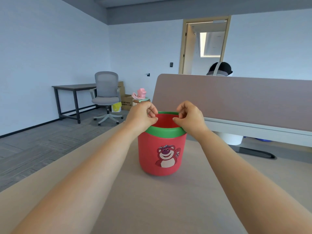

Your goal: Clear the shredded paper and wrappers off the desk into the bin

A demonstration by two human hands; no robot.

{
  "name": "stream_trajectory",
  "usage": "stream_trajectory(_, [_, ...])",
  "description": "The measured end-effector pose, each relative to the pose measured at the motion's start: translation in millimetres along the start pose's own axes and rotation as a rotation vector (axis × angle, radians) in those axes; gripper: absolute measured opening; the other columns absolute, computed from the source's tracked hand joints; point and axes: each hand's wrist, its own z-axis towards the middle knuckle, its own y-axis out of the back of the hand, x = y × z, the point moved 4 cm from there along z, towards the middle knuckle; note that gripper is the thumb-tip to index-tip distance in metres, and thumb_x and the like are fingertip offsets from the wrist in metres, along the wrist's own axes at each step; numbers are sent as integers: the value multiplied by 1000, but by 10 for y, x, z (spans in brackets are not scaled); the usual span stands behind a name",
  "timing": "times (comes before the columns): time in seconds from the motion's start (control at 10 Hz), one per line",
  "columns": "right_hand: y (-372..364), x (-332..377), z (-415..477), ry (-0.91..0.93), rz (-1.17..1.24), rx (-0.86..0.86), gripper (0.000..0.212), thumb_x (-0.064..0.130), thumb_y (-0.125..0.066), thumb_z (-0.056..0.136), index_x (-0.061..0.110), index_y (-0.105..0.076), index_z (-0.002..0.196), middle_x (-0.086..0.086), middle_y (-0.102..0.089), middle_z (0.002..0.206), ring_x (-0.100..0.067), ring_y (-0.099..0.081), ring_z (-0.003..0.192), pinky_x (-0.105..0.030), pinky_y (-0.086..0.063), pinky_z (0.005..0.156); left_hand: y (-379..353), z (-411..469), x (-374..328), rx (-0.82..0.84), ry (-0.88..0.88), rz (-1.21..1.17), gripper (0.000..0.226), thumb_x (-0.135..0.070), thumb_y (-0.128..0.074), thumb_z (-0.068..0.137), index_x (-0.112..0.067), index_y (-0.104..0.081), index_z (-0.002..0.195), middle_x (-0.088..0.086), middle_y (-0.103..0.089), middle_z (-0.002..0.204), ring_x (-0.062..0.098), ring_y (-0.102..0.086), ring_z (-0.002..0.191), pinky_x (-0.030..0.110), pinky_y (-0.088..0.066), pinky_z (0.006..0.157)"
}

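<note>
Pale blue office walls, grey carpet and an open doorway (205, 46) lie beyond my hands, and under them runs the beige desk (152, 200). The red bin (148, 152) stands on that desk straight ahead, squarely between my two forearms. It is upright, its long axis vertical and its mouth open to the ceiling. My left hand (142, 115) sits at the left side of the green rim (165, 133) with fingers curled in and tips closed on the edge. My right hand (190, 116) mirrors it on the right side, thumb and fingers pinched on the rim as far as I can tell. Neither hand is nearer; the bin is centred between them, so I judge any lift or shift would be a level two-handed pull upward. I see no shredded paper or wrappers on the desk around my hands, and the bin's inside is mostly hidden. The bin carries no readable words, only a pink bear sticker (167, 156) on the side facing me. Far beyond my left hand stands a grey office chair (106, 92), and a cardboard box (126, 101) there has print too small to read. A mauve partition (236, 100) rises behind my right hand.
</note>
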Motion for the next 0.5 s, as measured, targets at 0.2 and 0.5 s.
stream_trajectory(0.2, [67,62,-67,-20,-60,56,19,24,-56,89,17,-72,95,7,-69,75,-8,-59,71,-26,-45,74,67,-70,-33,-31,-23,19,13,-17,-61,86,-18,-72,93,-4,-70,90,2,-59,75,4,-40,64])
stream_trajectory(0.5, [1045,674,-742,221,323,-97,37,24,-62,81,38,-51,113,15,-59,119,-7,-53,114,-32,-43,102,1009,-774,-744,-388,-446,-263,41,-21,-49,86,-25,-47,127,-17,-54,119,-5,-52,108,14,-39,97])
